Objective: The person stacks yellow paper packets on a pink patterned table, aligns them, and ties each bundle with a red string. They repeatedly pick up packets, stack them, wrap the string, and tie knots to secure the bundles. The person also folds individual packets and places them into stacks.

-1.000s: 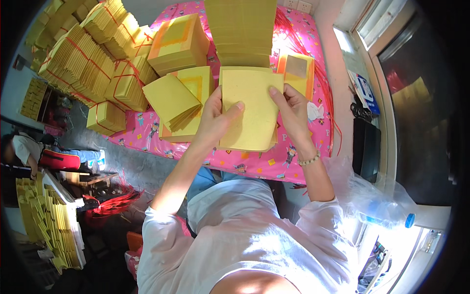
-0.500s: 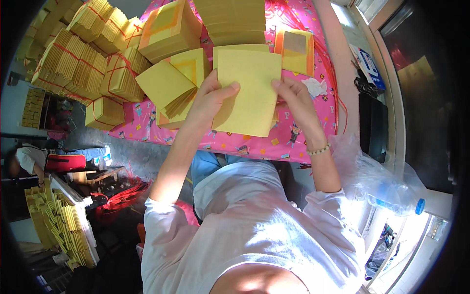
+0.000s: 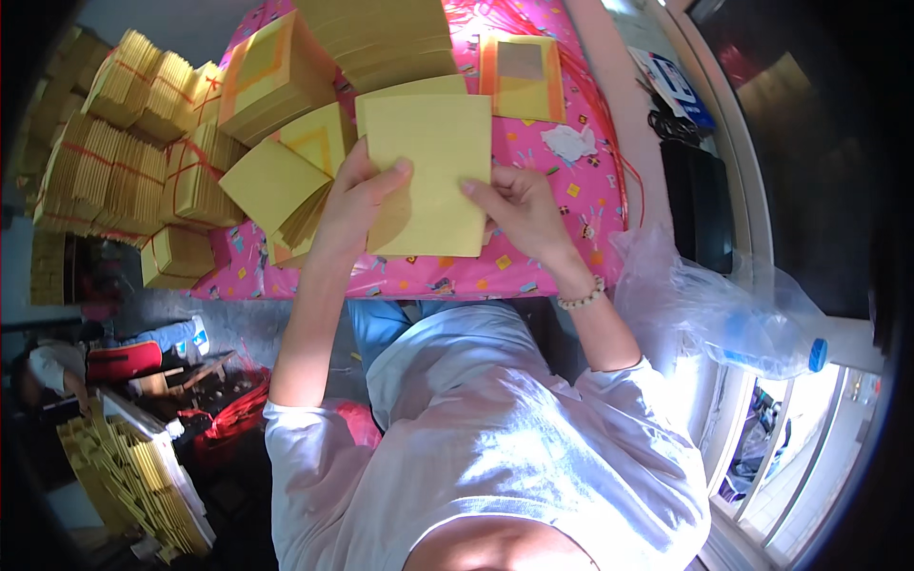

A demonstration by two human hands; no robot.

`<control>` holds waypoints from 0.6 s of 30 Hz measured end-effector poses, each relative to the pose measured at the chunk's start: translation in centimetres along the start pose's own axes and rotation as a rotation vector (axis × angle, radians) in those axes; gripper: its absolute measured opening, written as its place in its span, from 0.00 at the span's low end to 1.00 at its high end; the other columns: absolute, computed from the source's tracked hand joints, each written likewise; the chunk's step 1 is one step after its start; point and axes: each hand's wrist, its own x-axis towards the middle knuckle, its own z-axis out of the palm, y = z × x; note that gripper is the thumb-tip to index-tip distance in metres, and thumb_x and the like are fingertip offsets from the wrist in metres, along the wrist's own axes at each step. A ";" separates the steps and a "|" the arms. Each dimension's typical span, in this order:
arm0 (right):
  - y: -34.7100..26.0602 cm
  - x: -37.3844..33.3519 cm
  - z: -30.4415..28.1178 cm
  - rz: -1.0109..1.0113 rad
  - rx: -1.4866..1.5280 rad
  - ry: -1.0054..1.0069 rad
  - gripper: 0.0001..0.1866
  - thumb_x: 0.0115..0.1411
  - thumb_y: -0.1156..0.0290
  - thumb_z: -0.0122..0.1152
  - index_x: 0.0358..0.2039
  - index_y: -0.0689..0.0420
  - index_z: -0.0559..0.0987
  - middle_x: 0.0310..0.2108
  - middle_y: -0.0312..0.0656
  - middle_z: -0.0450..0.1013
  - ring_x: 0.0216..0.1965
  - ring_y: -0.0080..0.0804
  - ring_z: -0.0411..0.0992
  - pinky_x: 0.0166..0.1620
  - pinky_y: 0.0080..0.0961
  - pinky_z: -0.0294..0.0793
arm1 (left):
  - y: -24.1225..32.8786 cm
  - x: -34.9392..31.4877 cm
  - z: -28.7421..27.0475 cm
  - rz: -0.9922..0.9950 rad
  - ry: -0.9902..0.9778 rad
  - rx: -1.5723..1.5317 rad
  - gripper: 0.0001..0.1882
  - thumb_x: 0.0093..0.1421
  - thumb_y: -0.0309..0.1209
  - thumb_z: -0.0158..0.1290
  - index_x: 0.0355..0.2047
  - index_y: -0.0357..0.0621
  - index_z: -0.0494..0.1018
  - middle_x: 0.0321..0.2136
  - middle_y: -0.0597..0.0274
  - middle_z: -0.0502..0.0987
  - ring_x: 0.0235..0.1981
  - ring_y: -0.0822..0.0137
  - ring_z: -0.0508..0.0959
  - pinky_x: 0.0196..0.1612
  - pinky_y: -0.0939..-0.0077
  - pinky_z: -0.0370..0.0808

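Between my two hands stands a plain yellow paper sheet (image 3: 430, 214), its face toward me. My left hand (image 3: 352, 202) grips its left side, thumb on the front and fingers behind. At the right side my right hand (image 3: 528, 211) pinches it, thumb on the face and fingers curled, partly hidden behind the edge. Behind the sheet a stack of yellow paper (image 3: 419, 88) shows its top edge. Just left of my left hand, a folded bundle of yellow sheets (image 3: 271, 186) leans on an orange-bordered yellow stack (image 3: 319, 128).
A pink patterned cloth (image 3: 381, 278) covers the table. Tied yellow bundles (image 3: 105, 176) pile at the left. An orange-bordered packet (image 3: 524, 100) and a crumpled white tissue (image 3: 569, 143) lie at the right. A clear plastic bag (image 3: 705, 305) hangs beside the table; a co-worker (image 3: 59, 366) is far left.
My view has shifted, so the table's things sit farther left in the picture. My right thumb has moved from the sheet's right edge inward and lower on its face. My left hand keeps its grip.
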 end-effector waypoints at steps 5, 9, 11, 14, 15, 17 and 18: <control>0.5 -1.3 0.7 0.026 0.060 -0.031 0.14 0.62 0.65 0.59 0.34 0.67 0.78 0.27 0.38 0.77 0.28 0.17 0.74 0.29 0.15 0.75 | 0.8 -0.5 0.9 0.088 0.032 0.051 0.23 0.61 0.24 0.50 0.57 0.38 0.61 0.49 0.59 0.72 0.49 0.70 0.73 0.51 0.75 0.69; 2.0 -1.2 0.9 -0.133 -0.030 0.048 0.13 0.62 0.66 0.59 0.30 0.64 0.78 0.25 0.34 0.75 0.27 0.15 0.73 0.30 0.14 0.76 | 1.1 -0.7 1.5 0.152 0.047 0.089 0.23 0.61 0.24 0.49 0.57 0.39 0.60 0.49 0.59 0.73 0.48 0.71 0.73 0.51 0.76 0.69; 0.7 -2.1 1.0 0.018 0.023 0.037 0.12 0.62 0.66 0.59 0.30 0.64 0.78 0.25 0.34 0.75 0.27 0.15 0.73 0.29 0.15 0.77 | 1.3 -0.7 1.4 0.162 0.062 0.087 0.23 0.61 0.24 0.49 0.57 0.39 0.60 0.48 0.59 0.73 0.48 0.72 0.73 0.51 0.77 0.69; 1.2 -2.9 1.0 0.020 0.054 0.065 0.12 0.62 0.66 0.58 0.30 0.64 0.77 0.25 0.34 0.75 0.28 0.16 0.74 0.29 0.15 0.78 | 1.2 -0.5 1.3 0.179 0.077 0.083 0.22 0.61 0.25 0.50 0.56 0.38 0.61 0.48 0.59 0.73 0.47 0.71 0.74 0.50 0.76 0.70; 1.6 -3.0 1.0 -0.016 0.059 0.084 0.12 0.63 0.67 0.58 0.31 0.64 0.77 0.25 0.35 0.75 0.28 0.17 0.75 0.29 0.15 0.78 | 0.7 -0.3 1.3 0.191 0.081 0.081 0.22 0.61 0.26 0.51 0.55 0.39 0.62 0.48 0.59 0.73 0.48 0.71 0.74 0.50 0.76 0.71; 1.5 -3.0 1.2 0.023 0.092 0.109 0.10 0.63 0.68 0.57 0.31 0.62 0.77 0.26 0.35 0.76 0.28 0.18 0.75 0.30 0.15 0.78 | 0.4 -0.2 1.0 0.214 0.100 0.074 0.22 0.61 0.27 0.52 0.55 0.39 0.62 0.48 0.59 0.73 0.48 0.71 0.74 0.50 0.76 0.71; 1.4 -3.1 1.2 0.044 0.106 0.126 0.09 0.63 0.68 0.57 0.32 0.61 0.78 0.26 0.35 0.76 0.28 0.19 0.75 0.30 0.15 0.78 | 0.5 -0.1 1.0 0.222 0.112 0.065 0.22 0.61 0.27 0.52 0.55 0.39 0.62 0.48 0.59 0.73 0.48 0.71 0.74 0.50 0.76 0.71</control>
